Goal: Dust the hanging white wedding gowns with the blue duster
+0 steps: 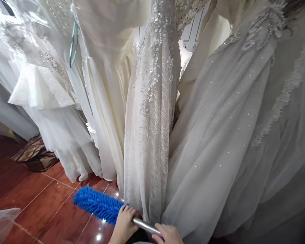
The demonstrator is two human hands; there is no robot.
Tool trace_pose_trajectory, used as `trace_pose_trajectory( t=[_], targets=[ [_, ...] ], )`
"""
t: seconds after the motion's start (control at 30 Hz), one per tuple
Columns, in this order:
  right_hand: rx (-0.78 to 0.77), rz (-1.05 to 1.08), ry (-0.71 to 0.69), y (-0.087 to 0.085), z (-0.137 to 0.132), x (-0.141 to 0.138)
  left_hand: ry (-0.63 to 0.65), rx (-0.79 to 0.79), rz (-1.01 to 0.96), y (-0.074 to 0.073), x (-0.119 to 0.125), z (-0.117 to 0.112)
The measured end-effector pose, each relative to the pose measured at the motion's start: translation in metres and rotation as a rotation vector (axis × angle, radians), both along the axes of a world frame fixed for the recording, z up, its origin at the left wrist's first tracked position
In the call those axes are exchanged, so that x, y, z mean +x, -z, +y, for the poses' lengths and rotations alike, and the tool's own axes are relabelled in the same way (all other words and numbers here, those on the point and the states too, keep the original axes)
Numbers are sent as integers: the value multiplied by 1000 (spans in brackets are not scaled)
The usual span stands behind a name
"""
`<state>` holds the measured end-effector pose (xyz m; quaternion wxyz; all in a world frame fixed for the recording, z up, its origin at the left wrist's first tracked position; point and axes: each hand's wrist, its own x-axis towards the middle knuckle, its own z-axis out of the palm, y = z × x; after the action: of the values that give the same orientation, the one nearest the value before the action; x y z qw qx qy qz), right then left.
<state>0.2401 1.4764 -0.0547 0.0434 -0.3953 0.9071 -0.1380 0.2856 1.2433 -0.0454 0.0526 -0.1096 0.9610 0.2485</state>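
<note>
My left hand (123, 224) grips a chenille duster near the base of its blue head (96, 205). My right hand (169, 234) is closed around the far end of the duster's silver metal handle (145, 226). The blue head points up and left, low over the floor, and its tip touches nothing. Right in front of my hands hangs a sheer gown with silver beading (148, 128), its hem almost at my left hand. A glittering pale grey tulle gown (218, 135) falls against my right hand.
Several white and ivory gowns hang closely packed, with a teal hanger (73, 45) at upper left. A glossy red-brown tile floor (45, 206) spreads at lower left. Dark gold fabric (34, 154) lies under the gowns, and a piece of sheer tulle (1, 223) shows at the bottom left corner.
</note>
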Motion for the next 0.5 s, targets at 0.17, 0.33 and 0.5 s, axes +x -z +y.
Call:
trace_pose_trajectory(
  t=[0.17,0.33,0.5],
  targets=[
    [-395,477,138,-52,-15,-12,168,-200,307,-117,-42,-11],
    [-382,349,419,-49,1,-27,480,-396,486,-147,-103,29],
    [-55,-103,649,-21,35,-5,641,-200,111,-77,-142,70]
  ],
)
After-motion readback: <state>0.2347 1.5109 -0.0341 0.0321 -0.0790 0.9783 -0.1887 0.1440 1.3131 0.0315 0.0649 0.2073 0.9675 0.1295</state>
